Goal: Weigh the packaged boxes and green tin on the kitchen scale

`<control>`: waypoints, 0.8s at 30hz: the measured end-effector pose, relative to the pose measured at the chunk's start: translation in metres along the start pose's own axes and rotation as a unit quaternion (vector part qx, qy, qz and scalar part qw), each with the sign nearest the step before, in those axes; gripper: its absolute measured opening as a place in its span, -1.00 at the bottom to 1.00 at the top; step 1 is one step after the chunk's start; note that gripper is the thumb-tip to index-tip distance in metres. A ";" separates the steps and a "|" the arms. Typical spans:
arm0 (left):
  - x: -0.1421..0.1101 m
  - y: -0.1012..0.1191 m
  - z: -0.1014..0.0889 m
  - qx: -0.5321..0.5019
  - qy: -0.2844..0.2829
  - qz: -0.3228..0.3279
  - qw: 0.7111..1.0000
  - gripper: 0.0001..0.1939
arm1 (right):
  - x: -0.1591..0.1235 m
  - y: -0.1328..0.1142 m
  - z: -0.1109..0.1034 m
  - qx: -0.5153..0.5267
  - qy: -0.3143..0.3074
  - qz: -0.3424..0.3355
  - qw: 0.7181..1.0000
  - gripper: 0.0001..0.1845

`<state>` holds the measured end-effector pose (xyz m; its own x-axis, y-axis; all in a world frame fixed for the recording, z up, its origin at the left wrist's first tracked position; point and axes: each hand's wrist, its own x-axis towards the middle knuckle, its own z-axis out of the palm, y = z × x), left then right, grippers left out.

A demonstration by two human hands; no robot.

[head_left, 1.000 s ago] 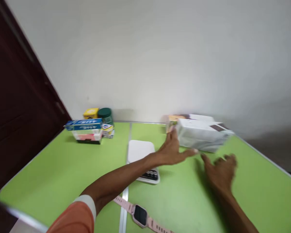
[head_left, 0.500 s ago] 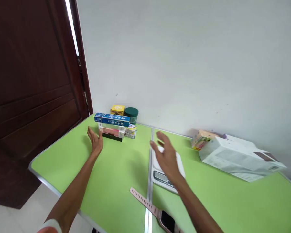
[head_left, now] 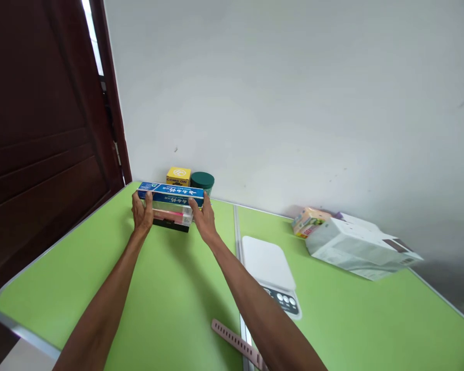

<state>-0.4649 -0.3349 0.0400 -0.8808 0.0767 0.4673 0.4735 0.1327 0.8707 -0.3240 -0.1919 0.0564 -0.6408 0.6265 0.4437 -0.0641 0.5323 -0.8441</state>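
Observation:
A long blue toothpaste box [head_left: 170, 194] lies across the top of a small stack of boxes. My left hand [head_left: 142, 212] grips its left end, thumb on the near side. At the right end my right hand [head_left: 203, 215] is closed round it, thumb in front and fingers behind. Under it are a clear-fronted box with a pink strip [head_left: 169, 214] and a black box [head_left: 170, 225]. Whether the blue box touches the stack, I cannot tell. Behind stand a yellow box [head_left: 178, 175] and a green-lidded jar [head_left: 202, 181].
A white kitchen scale [head_left: 268, 263] sits right of the table's metal seam [head_left: 237, 232], partly behind my right forearm. A pink watch strap [head_left: 234, 340] lies nearer. Along the wall are an orange-yellow box [head_left: 307, 221] and a large white box [head_left: 355, 250]. A dark door [head_left: 42, 129] stands left.
My right hand has moved left from over the scale to the blue toothpaste box. My left hand has closed on its other end. The view has shifted a little.

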 end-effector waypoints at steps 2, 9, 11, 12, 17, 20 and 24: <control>-0.005 0.010 -0.003 0.008 0.003 0.032 0.999 -0.32 | -0.002 -0.003 -0.006 0.017 0.008 0.037 0.999 -0.05; -0.058 0.064 0.009 -0.033 -0.070 0.085 0.993 -0.23 | -0.023 -0.018 -0.086 0.063 0.075 0.038 0.994 -0.08; -0.087 0.076 0.021 -0.053 -0.121 0.099 0.986 -0.19 | -0.042 -0.018 -0.125 0.048 0.110 0.053 0.991 -0.09; -0.103 0.080 0.028 -0.061 -0.149 0.107 0.981 -0.18 | -0.053 -0.017 -0.145 0.037 0.125 0.065 0.989 -0.10; -0.180 0.082 0.054 -0.071 -0.299 0.109 0.945 -0.11 | -0.121 0.007 -0.221 -0.004 0.189 0.134 0.973 -0.10; -0.210 0.072 0.063 -0.058 -0.354 0.087 0.929 -0.13 | -0.153 0.030 -0.239 0.005 0.204 0.177 0.963 -0.03; -0.226 0.057 0.066 -0.026 -0.380 0.068 0.922 -0.13 | -0.174 0.053 -0.241 0.024 0.191 0.208 0.959 -0.03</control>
<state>-0.2386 -0.2795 -0.0256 -0.5455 0.7623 0.3484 0.5617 0.0239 0.8270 -0.0314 -0.1354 0.0075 -0.2931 0.9463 0.1365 0.0948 0.1709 -0.9807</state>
